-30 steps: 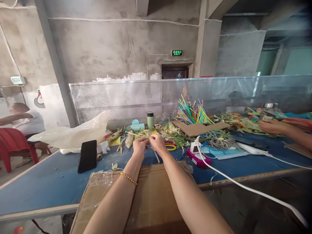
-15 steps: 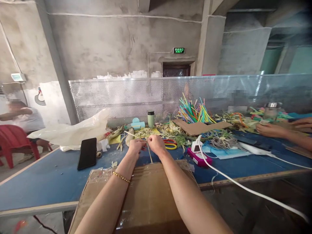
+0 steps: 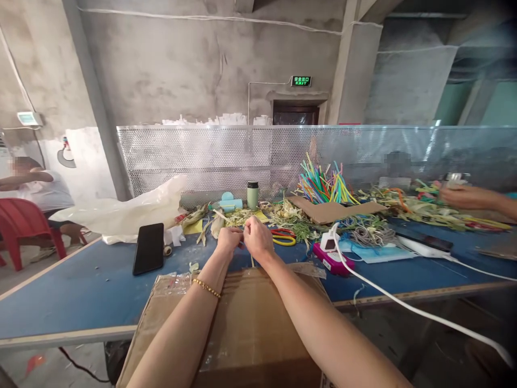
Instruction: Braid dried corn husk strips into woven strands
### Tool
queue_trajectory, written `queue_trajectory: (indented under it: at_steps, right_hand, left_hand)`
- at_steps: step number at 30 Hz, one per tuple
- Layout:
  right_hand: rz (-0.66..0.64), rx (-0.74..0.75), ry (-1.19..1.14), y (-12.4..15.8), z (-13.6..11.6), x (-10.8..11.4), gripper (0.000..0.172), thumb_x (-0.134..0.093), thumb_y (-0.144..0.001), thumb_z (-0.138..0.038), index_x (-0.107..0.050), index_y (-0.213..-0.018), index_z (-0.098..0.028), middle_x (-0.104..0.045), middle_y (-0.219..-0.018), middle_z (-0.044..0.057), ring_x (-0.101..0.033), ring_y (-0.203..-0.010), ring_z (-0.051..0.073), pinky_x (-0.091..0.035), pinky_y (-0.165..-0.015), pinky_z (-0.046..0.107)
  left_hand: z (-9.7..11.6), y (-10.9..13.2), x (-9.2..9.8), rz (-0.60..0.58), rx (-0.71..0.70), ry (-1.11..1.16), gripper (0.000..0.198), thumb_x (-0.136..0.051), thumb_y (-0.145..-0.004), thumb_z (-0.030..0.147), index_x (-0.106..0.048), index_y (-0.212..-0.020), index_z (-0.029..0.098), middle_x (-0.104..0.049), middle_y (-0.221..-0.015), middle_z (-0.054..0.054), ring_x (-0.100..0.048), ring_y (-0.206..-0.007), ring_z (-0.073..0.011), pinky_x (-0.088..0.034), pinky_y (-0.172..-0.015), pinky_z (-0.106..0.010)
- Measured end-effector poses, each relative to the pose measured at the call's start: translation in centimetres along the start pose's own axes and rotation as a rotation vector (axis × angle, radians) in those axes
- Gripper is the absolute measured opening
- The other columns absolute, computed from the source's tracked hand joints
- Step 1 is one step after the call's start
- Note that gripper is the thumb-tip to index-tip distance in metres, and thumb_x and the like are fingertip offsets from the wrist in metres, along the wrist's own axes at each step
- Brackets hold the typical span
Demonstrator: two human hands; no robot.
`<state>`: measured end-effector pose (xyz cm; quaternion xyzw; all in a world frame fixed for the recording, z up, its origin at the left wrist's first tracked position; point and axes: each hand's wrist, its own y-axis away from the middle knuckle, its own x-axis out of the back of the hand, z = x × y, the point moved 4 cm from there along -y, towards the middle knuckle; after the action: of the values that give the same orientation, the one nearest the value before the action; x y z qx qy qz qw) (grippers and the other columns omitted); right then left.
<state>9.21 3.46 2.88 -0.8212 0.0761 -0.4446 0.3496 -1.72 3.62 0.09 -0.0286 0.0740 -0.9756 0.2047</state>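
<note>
My left hand [image 3: 230,240] and my right hand [image 3: 257,238] are close together above the far edge of a taped cardboard box [image 3: 250,318]. Both have their fingers pinched around a thin pale strip [image 3: 252,262], whose lower end shows beneath them. Most of the strip is hidden by the fingers. A beaded bracelet circles my left wrist. Just beyond my hands lie pale dried husks [image 3: 218,223] and plant scraps. Red and yellow scissor handles [image 3: 284,237] rest to the right of my right hand.
A black phone [image 3: 148,249] and plastic sheeting [image 3: 121,215] are on the left of the blue table [image 3: 81,302]. A green bottle [image 3: 252,196] stands behind. To the right are colourful stems [image 3: 325,183], a magenta box [image 3: 332,261], a white cable [image 3: 404,307] and another person's hand [image 3: 458,195].
The view has shifted slightly. My hands remain together, with less of the strip showing below them and the end at upper left no longer clearly visible. The other person's hand at right has risen.
</note>
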Motion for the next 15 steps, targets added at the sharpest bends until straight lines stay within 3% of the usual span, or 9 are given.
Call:
queue_trajectory:
  at_steps: [5, 8, 11, 13, 15]
  right_hand:
    - [0.02, 0.029, -0.18, -1.2, 3.0, 0.9, 0.016, -0.052, -0.087, -0.014, -0.068, -0.085, -0.016, -0.072, -0.085, 0.006, -0.064, -0.079, 0.017, -0.041, -0.072, 0.024]
    - [0.019, -0.012, -0.303, -2.1, 4.7, 1.4, 0.015, -0.056, -0.084, -0.014, -0.07, -0.082, -0.015, -0.072, -0.077, 0.004, -0.064, -0.071, 0.016, -0.043, -0.068, 0.024]
    - [-0.003, 0.069, -0.331, -2.1, 4.4, 1.5, 0.015, -0.057, -0.082, -0.013, -0.072, -0.08, -0.014, -0.072, -0.076, 0.004, -0.064, -0.072, 0.016, -0.043, -0.069, 0.024]
    - [-0.019, 0.16, -0.316, -1.8, 3.7, 1.4, 0.015, -0.058, -0.082, -0.012, -0.073, -0.078, -0.015, -0.073, -0.081, 0.005, -0.064, -0.077, 0.016, -0.044, -0.072, 0.024]
    - [-0.042, 0.2, -0.295, -1.5, 3.0, 1.1, 0.014, -0.06, -0.082, -0.013, -0.074, -0.079, -0.016, -0.073, -0.084, 0.006, -0.064, -0.08, 0.016, -0.044, -0.075, 0.024]
  left_hand:
    - [0.7, 1.1, -0.1, -0.128, 0.167, 0.094, 0.005, -0.073, -0.061, 0.011, -0.068, -0.062, 0.014, -0.066, -0.057, -0.005, -0.055, -0.038, -0.0121, -0.019, -0.035, -0.017]
    - [0.9, 1.4, -0.2, -0.194, 0.199, 0.155, 0.017, -0.079, -0.058, 0.018, -0.07, -0.071, 0.013, -0.07, -0.067, -0.007, -0.061, -0.044, -0.0139, -0.021, -0.036, -0.016]
    - [0.7, 1.1, -0.2, -0.173, 0.139, 0.067, 0.014, -0.079, -0.059, 0.018, -0.069, -0.069, 0.013, -0.069, -0.063, -0.007, -0.06, -0.043, -0.0143, -0.025, -0.038, -0.018]
    - [0.6, 0.7, -0.2, -0.123, 0.022, -0.071, 0.008, -0.075, -0.059, 0.011, -0.068, -0.061, 0.015, -0.065, -0.054, -0.004, -0.056, -0.041, -0.0134, -0.031, -0.041, -0.02]
    - [0.5, 0.4, -0.1, -0.044, -0.092, -0.163, 0.016, -0.073, -0.056, 0.005, -0.066, -0.052, 0.018, -0.059, -0.045, -0.001, -0.054, -0.042, -0.0137, -0.037, -0.046, -0.022]
